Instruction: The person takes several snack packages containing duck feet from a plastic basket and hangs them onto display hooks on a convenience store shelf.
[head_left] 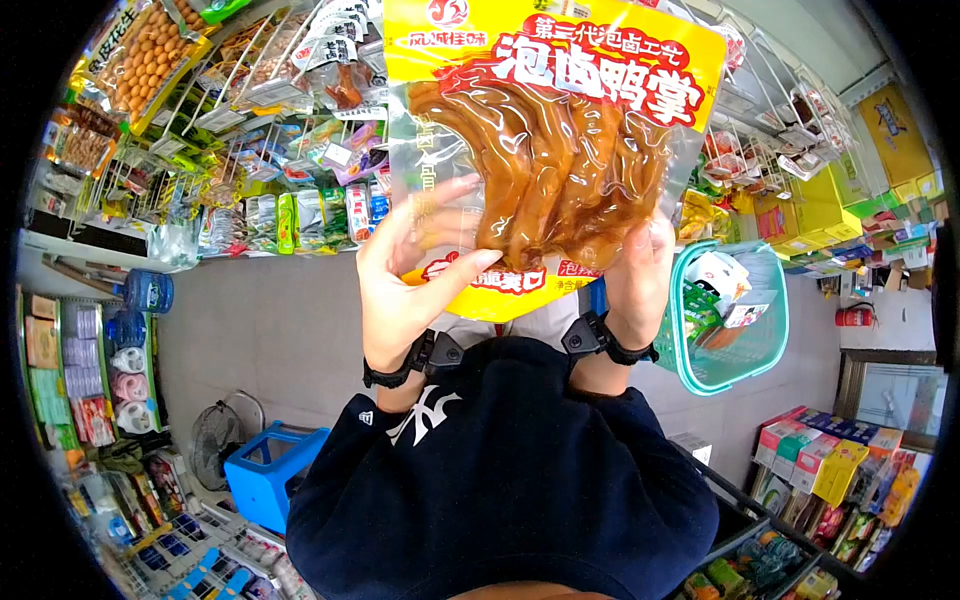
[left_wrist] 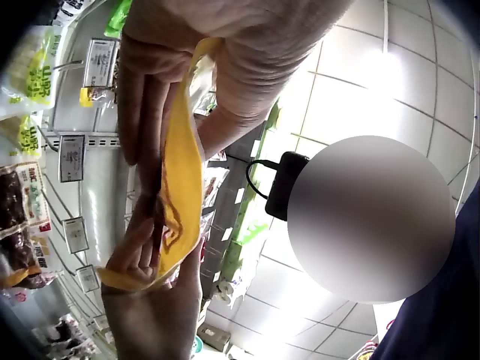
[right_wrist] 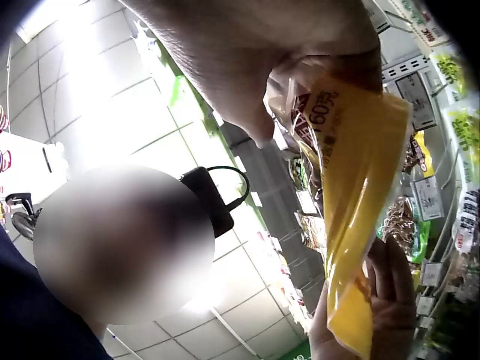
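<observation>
A clear and yellow packet of braised duck feet [head_left: 560, 150] with red and white lettering is held up, its front facing the head camera. My left hand [head_left: 395, 285] grips its lower left corner, thumb across the front and fingers showing through the clear film behind. At the lower right edge, my right hand [head_left: 640, 285] pinches the packet, the thumb in front and the other fingers mostly hidden behind it. From the left wrist the packet [left_wrist: 180, 195] appears edge-on between both hands, and the right wrist view shows the yellow lower end of the packet [right_wrist: 364, 172].
A green basket [head_left: 690, 375] with several packets inside hangs beside the right forearm. Racks of hanging snack packets [head_left: 270, 160] line the wall ahead. On the left floor stand a blue bin [head_left: 265, 475] and a fan [head_left: 215, 445]; boxed goods [head_left: 810, 450] stand at the right.
</observation>
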